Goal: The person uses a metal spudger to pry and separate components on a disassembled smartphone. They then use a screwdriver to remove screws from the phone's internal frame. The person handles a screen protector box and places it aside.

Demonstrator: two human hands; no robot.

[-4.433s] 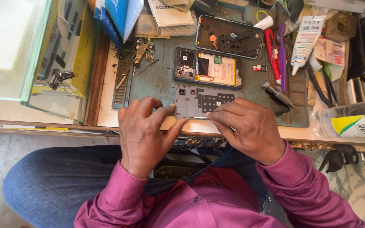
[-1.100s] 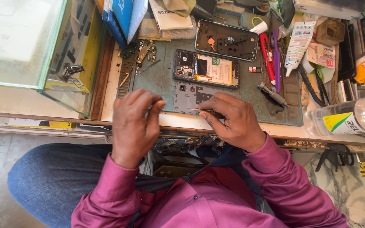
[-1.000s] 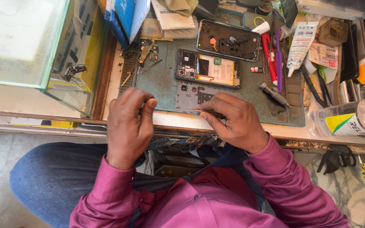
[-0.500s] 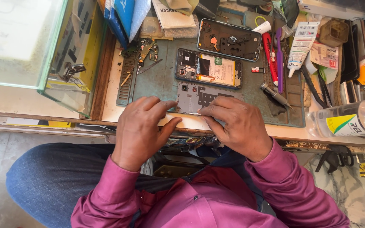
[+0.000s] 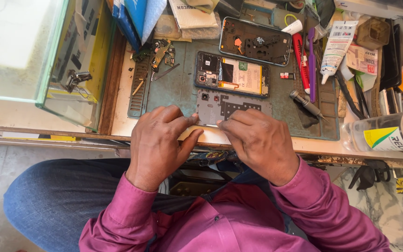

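Where: We look down on a grey phone panel at the near edge of a green work mat, centre of the frame.
Grip: Our left hand pinches the panel's left corner, fingers closed on it; our right hand presses its lower edge, and we cannot tell if a tool is held.
Axis: The panel's long side runs left to right, just above both hands, equally near each.
Surroundings: An opened phone lies above it, a plastic bottle at right, on a crowded bench.

1 head-worn camera looks steeply down, close over the worker's lap and cluttered bench edge
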